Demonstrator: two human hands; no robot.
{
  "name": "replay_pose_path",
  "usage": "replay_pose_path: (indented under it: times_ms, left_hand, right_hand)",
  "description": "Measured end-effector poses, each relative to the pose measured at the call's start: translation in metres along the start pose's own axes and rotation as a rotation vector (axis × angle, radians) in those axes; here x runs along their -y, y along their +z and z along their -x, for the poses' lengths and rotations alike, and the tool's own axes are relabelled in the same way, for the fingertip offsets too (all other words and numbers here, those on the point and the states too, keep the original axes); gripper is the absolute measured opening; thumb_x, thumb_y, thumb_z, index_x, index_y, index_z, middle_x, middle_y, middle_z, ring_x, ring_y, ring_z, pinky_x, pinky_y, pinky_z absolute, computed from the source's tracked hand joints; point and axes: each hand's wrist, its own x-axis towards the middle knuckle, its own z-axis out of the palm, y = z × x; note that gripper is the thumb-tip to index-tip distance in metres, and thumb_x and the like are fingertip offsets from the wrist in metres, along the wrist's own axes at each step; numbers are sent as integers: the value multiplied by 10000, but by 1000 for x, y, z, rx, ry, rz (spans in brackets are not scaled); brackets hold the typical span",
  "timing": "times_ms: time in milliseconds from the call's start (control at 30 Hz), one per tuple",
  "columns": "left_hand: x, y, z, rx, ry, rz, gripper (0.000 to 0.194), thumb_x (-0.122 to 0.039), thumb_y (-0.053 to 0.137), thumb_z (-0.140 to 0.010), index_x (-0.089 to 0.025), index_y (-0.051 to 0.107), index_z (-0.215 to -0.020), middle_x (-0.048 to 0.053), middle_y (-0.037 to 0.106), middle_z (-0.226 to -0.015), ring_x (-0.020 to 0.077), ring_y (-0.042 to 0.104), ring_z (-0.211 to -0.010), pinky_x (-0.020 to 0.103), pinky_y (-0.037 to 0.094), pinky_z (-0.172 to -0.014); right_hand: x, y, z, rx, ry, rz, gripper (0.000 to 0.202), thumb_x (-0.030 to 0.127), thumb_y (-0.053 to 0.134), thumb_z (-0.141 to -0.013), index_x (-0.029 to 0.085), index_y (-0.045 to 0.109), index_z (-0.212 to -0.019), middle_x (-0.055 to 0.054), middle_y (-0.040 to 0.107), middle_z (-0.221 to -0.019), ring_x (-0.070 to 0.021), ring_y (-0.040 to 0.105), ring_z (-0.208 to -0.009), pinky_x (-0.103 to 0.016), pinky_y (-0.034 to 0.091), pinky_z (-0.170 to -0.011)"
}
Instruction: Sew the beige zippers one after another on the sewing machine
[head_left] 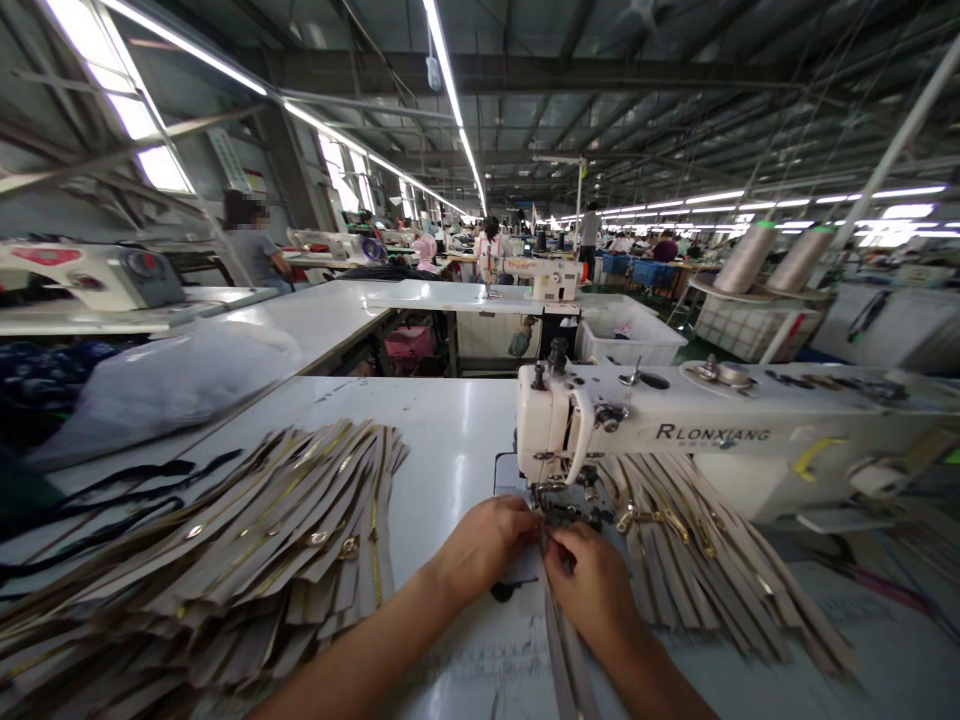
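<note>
Both of my hands meet just below the needle area of a white sewing machine. A beige zipper strip runs from my fingers down toward the table's front edge. My left hand pinches the strip's upper end by the presser foot. Close beside it, my right hand has thumb and fingers closed on the same strip. The fingers cover the strip's very tip. To the left lies a big heap of beige zippers with gold teeth and sliders. More zippers are fanned out under the machine's arm at right.
A white plastic bag and dark straps lie at the left. Thread cones stand at the right behind the machine. Beyond the table are a white bin, another sewing machine and several people at work.
</note>
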Motion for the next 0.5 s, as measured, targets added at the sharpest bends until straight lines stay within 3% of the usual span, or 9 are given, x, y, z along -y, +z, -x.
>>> replay_pose_path:
  times_ms: [167, 500]
  left_hand:
    - [2, 2, 2, 5, 109, -80, 199, -159, 486, -946, -207, 679, -961, 20, 614, -866, 170, 571, -830, 234, 417, -719]
    - [4, 5, -1, -26, 121, 21, 202, -145, 483, -944, -178, 676, -892, 35, 591, -897, 164, 544, -853, 244, 414, -760]
  right_hand:
    - [-2, 0, 0, 11, -18, 15, 182, 117, 510, -831, 183, 678, -813, -34, 623, -761, -181, 623, -730, -256, 400, -680]
    - [2, -1, 1, -3, -36, 22, 187, 107, 515, -839, 177, 685, -874, -39, 634, -793, -183, 629, -746, -254, 425, -694]
